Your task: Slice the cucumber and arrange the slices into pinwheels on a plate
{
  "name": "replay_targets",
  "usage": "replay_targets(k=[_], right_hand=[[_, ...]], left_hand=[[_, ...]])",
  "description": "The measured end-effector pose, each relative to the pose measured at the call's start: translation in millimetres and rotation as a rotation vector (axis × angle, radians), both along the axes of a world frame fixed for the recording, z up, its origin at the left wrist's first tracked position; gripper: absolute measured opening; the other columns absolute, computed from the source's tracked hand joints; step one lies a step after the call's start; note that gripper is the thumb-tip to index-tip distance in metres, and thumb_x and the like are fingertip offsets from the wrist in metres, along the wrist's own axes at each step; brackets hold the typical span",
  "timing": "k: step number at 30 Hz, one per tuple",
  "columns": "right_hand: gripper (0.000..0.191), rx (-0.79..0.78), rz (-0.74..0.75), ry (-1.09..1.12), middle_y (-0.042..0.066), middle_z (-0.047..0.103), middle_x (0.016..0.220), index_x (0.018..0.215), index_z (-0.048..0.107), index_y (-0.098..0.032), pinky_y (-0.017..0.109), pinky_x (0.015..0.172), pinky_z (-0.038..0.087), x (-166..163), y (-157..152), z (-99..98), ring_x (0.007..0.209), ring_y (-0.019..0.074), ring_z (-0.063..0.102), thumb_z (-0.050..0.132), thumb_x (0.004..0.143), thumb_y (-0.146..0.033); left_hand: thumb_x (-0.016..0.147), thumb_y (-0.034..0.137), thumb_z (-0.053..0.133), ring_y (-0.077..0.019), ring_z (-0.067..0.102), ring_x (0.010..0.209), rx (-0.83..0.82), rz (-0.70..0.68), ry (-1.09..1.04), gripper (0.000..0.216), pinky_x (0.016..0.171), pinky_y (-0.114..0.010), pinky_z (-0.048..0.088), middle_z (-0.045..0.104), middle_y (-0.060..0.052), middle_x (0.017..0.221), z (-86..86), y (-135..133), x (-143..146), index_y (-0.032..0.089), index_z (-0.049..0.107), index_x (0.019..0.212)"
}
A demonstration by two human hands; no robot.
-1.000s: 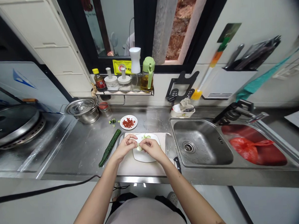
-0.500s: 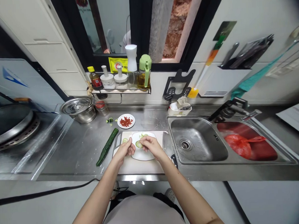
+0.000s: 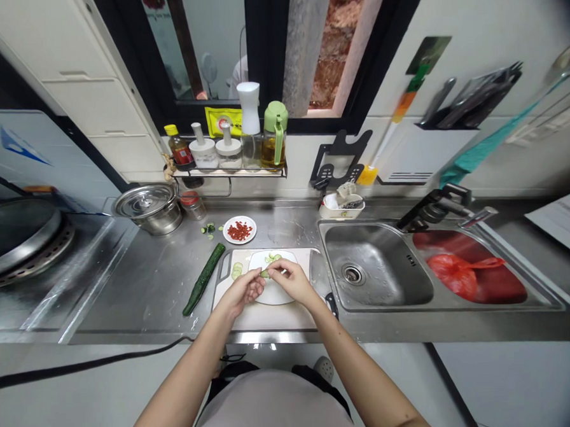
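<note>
Between the fingertips of my left hand (image 3: 247, 289) and my right hand (image 3: 288, 278) is a cucumber slice (image 3: 264, 274), pinched from both sides. Both hands hover over a white plate (image 3: 274, 296), which lies on a pale cutting board (image 3: 252, 321). Several cucumber slices rest at the plate's far side. Left of the plate, more slices (image 3: 237, 269) lie on the board, just beyond my left hand. A long whole cucumber (image 3: 204, 279) lies on the steel counter to the left. Part of a black-handled knife (image 3: 332, 305) shows by the board's right edge.
Behind the board stand a small plate of chopped red pieces (image 3: 239, 230) and some cucumber scraps (image 3: 210, 229). A lidded steel pot (image 3: 151, 209) is at the back left. To the right is a double sink (image 3: 378, 266) with a red bag (image 3: 453, 276). A seasoning shelf (image 3: 230, 172) hangs behind.
My left hand has moved right and turned palm-up to meet my right hand. Its fingers now touch the slice, which looks edge-on or folded.
</note>
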State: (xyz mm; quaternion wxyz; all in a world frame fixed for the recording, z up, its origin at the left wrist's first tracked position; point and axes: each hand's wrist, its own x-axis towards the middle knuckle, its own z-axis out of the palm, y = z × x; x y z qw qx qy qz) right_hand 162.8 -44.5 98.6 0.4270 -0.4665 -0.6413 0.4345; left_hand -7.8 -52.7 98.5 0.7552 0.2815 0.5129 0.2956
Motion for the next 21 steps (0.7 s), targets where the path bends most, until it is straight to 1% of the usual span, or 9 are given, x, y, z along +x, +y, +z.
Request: replay_targets(k=[4, 6, 10, 13, 15, 21], right_hand=[[0.014, 0.047, 0.016, -0.064, 0.003, 0.069, 0.083, 0.081, 0.068, -0.02, 0.024, 0.062, 0.041, 4.2, -1.3, -1.5, 0.078, 0.0149, 0.06, 0.058, 0.084, -0.029], [0.013, 0.061, 0.024, -0.083, 0.003, 0.068, 0.082, 0.081, 0.068, -0.02, 0.023, 0.061, 0.04, 5.2, -1.5, -3.1, 0.077, 0.0145, 0.059, 0.058, 0.084, -0.028], [0.011, 0.078, 0.039, -0.095, 0.002, 0.067, 0.081, 0.081, 0.068, -0.02, 0.023, 0.062, 0.04, 5.1, -2.1, -5.7, 0.075, 0.0137, 0.058, 0.059, 0.083, -0.026], [0.009, 0.09, 0.055, -0.104, 0.002, 0.066, 0.082, 0.081, 0.068, -0.02, 0.024, 0.065, 0.041, 4.7, -1.9, -5.6, 0.075, 0.0134, 0.056, 0.062, 0.083, -0.026], [0.01, 0.094, 0.065, -0.112, 0.002, 0.065, 0.08, 0.081, 0.068, -0.02, 0.025, 0.067, 0.042, 4.6, -1.5, -4.6, 0.075, 0.0136, 0.056, 0.062, 0.083, -0.027], [0.014, 0.052, 0.058, -0.125, 0.002, 0.066, 0.079, 0.077, 0.067, -0.02, 0.025, 0.07, 0.042, 5.7, -0.6, -2.1, 0.077, 0.0146, 0.057, 0.058, 0.085, -0.029]], left_hand=[[0.063, 0.05, 0.072, -0.0025, 0.038, 0.042, 0.031, 0.053, -0.03, 0.039, 0.044, -0.018, 0.017, 0.052, 0.004, 0.055, 2.2, 3.2, -0.4, 0.014, 0.063, 0.076], [0.062, 0.047, 0.073, -0.0027, 0.038, 0.043, 0.062, 0.073, -0.014, 0.038, 0.044, -0.019, 0.017, 0.052, 0.004, 0.057, 2.3, 4.2, -0.7, 0.014, 0.063, 0.077], [0.06, 0.045, 0.075, -0.0031, 0.038, 0.043, 0.132, 0.08, 0.035, 0.035, 0.044, -0.019, 0.019, 0.053, 0.004, 0.057, 1.2, 5.0, -1.0, 0.015, 0.058, 0.069], [0.059, 0.044, 0.076, -0.0031, 0.038, 0.044, 0.183, 0.093, 0.072, 0.035, 0.045, -0.019, 0.018, 0.054, 0.004, 0.057, 1.3, 5.7, -0.4, 0.015, 0.058, 0.067], [0.059, 0.044, 0.076, -0.0036, 0.039, 0.045, 0.228, 0.102, 0.1, 0.033, 0.046, -0.019, 0.02, 0.055, 0.004, 0.058, 2.5, 6.2, 0.4, 0.015, 0.06, 0.067], [0.062, 0.045, 0.073, -0.0079, 0.044, 0.053, 0.387, 0.103, 0.206, 0.031, 0.053, -0.022, 0.033, 0.057, 0.001, 0.059, 3.8, 7.3, 2.7, 0.016, 0.063, 0.066]])
